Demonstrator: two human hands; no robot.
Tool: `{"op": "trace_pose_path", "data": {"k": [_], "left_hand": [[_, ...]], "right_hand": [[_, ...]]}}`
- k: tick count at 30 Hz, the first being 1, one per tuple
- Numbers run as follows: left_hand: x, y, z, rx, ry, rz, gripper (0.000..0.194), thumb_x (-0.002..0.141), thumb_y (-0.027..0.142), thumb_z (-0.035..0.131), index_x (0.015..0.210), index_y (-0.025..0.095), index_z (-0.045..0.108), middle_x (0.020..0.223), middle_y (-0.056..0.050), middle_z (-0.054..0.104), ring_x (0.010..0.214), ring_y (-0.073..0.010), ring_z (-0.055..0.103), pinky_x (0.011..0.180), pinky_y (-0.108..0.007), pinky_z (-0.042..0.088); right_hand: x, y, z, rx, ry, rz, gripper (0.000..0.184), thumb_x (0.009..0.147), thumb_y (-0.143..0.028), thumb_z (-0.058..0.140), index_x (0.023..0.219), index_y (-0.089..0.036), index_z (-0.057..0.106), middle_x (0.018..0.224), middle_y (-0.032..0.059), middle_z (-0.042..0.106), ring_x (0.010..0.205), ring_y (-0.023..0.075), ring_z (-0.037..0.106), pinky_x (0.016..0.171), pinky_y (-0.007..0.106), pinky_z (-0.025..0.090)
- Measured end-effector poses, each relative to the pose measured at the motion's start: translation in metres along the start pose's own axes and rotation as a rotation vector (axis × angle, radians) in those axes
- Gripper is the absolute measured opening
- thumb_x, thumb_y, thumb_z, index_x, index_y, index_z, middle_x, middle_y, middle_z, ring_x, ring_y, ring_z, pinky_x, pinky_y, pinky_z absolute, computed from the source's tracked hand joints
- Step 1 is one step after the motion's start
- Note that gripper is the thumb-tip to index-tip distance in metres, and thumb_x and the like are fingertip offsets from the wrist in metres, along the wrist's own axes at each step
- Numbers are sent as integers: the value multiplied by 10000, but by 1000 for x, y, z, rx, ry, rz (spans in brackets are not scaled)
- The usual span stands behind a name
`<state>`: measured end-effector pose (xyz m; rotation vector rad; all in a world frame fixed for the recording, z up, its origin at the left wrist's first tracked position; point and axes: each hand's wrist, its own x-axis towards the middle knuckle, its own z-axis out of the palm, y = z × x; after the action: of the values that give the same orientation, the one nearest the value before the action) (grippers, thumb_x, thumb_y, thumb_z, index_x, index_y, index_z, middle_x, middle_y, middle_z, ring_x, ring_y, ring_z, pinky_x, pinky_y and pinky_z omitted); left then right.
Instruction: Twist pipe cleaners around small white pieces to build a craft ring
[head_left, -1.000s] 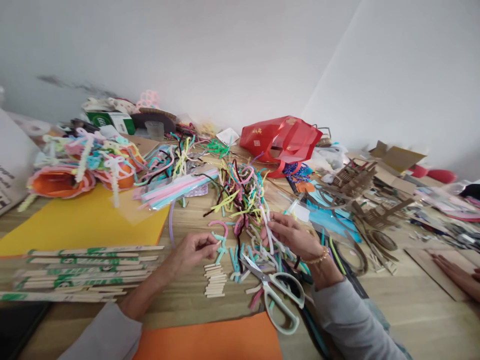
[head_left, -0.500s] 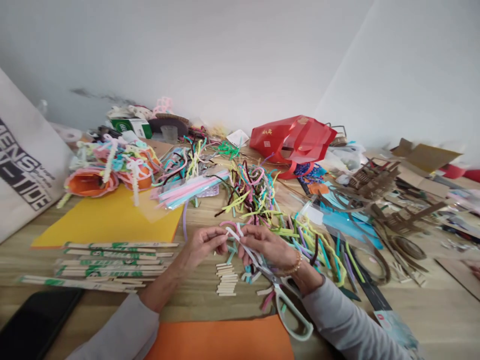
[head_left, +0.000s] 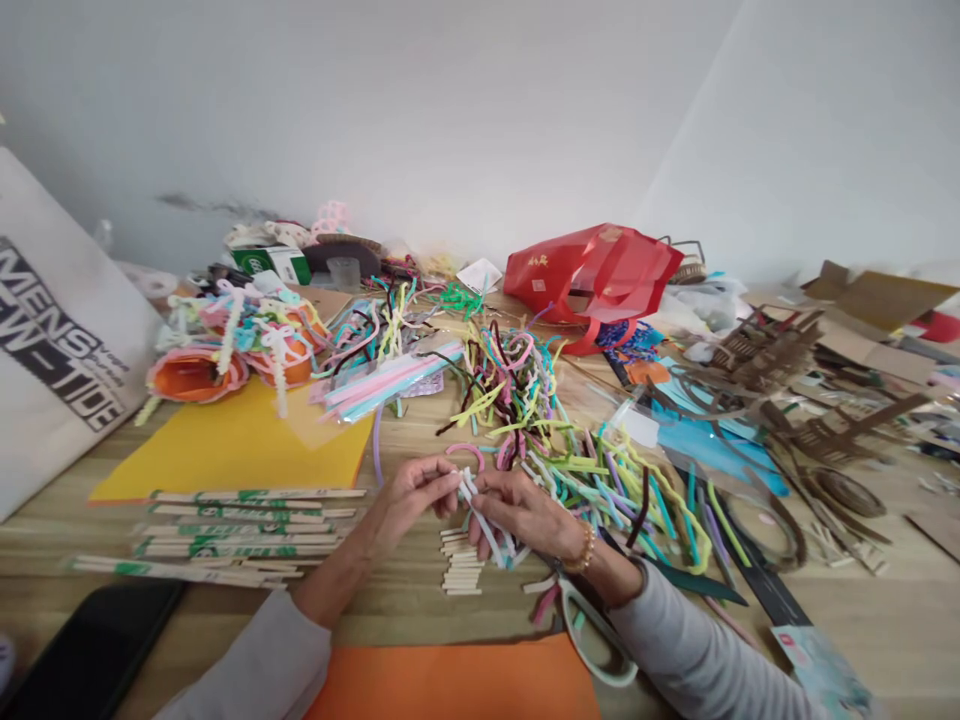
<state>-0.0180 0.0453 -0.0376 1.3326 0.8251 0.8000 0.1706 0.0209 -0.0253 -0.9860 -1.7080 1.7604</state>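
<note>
My left hand (head_left: 415,497) and my right hand (head_left: 518,511) meet low in the middle of the table, both pinching a white pipe cleaner (head_left: 480,524) that slants down between them. A pink pipe cleaner loop (head_left: 465,453) rises just behind my fingers. Under my hands lies a small stack of cut wooden sticks (head_left: 459,564). A tangled heap of multicoloured pipe cleaners (head_left: 506,385) spreads behind and to the right of my right hand. Pale green-handled scissors (head_left: 592,632) lie below my right wrist, partly hidden by it.
Bundled wooden sticks (head_left: 240,530) lie left of my hands on a yellow card (head_left: 232,450). An orange card (head_left: 454,680) sits at the near edge. Pipe cleaner flowers, a red bag (head_left: 592,275), cardboard cutouts (head_left: 817,400) and a black phone (head_left: 97,650) surround the work area.
My hands have come together from apart, and both now hold the white pipe cleaner. The whole view has drifted, so the table contents sit further right in the frame.
</note>
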Motion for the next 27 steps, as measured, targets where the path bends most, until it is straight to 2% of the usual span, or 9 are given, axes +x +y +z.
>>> {"op": "trace_pose_path", "data": {"k": [7, 10, 15, 18, 27], "left_hand": [[-1, 3, 3, 20, 9, -28, 279, 755, 392, 633, 672, 134, 571, 532, 25, 560, 501, -96, 493, 522, -216, 395], [-2, 5, 6, 34, 42, -26, 281, 746, 405, 638, 690, 137, 577, 515, 31, 556, 490, -97, 495, 519, -220, 390], [0, 3, 8, 34, 39, -22, 301, 713, 427, 660, 702, 140, 570, 520, 33, 558, 480, -98, 497, 509, -223, 388], [0, 2, 7, 10, 26, -34, 317, 694, 437, 675, 713, 141, 564, 527, 33, 561, 476, -96, 494, 503, -222, 385], [-2, 6, 4, 32, -17, -27, 270, 781, 399, 605, 742, 132, 597, 549, 22, 558, 525, -104, 499, 549, -220, 382]], "right_hand": [[3, 7, 2, 0, 88, -18, 355, 880, -505, 468, 936, -161, 539, 818, 24, 638, 558, 105, 626, 448, 177, 447], [2, 8, 2, -30, 76, -41, 365, 887, -509, 452, 916, -161, 558, 765, 15, 635, 495, 89, 583, 432, 180, 434], [1, 6, 3, -56, 48, -16, 405, 891, -530, 426, 808, -161, 573, 551, -24, 560, 406, 80, 497, 373, 171, 378], [1, 5, 3, -5, 35, -10, 400, 880, -539, 439, 808, -168, 571, 563, -24, 568, 392, 78, 491, 355, 170, 368], [1, 5, -2, 62, 8, 13, 392, 872, -536, 459, 840, -156, 549, 622, -13, 601, 433, 86, 543, 376, 168, 389]]}}
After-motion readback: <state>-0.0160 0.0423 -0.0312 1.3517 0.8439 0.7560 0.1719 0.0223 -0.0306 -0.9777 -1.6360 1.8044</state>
